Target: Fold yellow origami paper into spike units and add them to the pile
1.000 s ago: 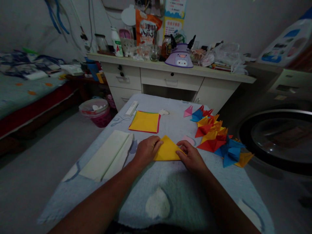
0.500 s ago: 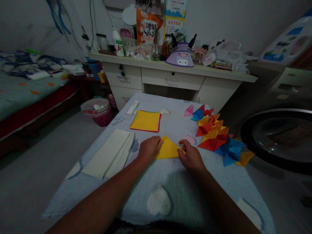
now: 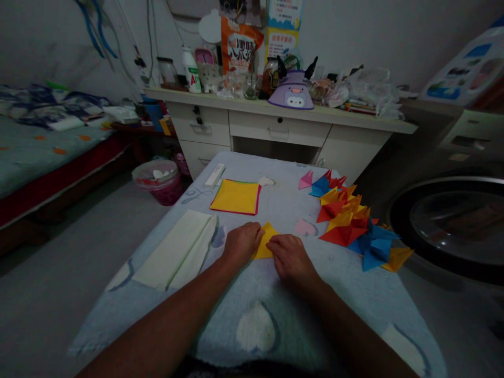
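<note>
A folded piece of yellow origami paper [image 3: 264, 248] lies on the cloth-covered table between my hands. My left hand [image 3: 243, 242] is closed on its left side, the fingertips pressed near the edge. My right hand [image 3: 292, 258] reaches over its right part, with thumb and fingers pinched together on the paper and covering that corner. Just beyond is a stack of square paper sheets [image 3: 236, 197], yellow on top with red and green edges showing. To the right stands a row of folded paper cranes [image 3: 346, 218] in red, yellow, blue and pink.
A folded pale cloth or paper [image 3: 177, 247] lies at the left of the table [image 3: 252, 294]. A small white box [image 3: 214, 175] and a crumpled white scrap [image 3: 266, 181] sit near the far edge. A pink bin [image 3: 163, 189] stands left, a washing machine [image 3: 452, 220] right.
My right hand has moved left across the yellow paper, bringing its right corner inward, so less of the paper shows. My left hand stays almost in place.
</note>
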Tool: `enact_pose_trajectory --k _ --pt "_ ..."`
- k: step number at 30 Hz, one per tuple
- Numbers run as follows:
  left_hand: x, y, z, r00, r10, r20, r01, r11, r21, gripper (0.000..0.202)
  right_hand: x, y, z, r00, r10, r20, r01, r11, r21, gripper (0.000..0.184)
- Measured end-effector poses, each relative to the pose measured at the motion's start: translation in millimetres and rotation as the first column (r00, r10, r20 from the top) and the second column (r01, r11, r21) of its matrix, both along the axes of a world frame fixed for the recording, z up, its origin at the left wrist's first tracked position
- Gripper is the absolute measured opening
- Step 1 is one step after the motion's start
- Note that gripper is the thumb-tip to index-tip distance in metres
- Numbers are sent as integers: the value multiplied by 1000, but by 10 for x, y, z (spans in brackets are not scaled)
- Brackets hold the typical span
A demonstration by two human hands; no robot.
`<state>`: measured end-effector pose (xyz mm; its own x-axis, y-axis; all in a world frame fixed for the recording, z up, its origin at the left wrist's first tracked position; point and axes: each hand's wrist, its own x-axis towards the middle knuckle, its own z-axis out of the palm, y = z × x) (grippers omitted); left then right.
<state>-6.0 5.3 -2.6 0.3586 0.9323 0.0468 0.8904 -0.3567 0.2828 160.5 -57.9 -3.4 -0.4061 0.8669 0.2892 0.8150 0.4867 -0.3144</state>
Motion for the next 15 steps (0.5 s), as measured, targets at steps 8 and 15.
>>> enact_pose_trajectory --k 8,15 --pt "-13 -3 -25 1000 -6 5 5 999 42 22 -23 19 -90 997 -4 76 11 996 -84 31" --pt "-51 -4 -45 1000 11 -7 -10 991 131 14 -18 6 -100 999 -18 49 23 996 -88 32"
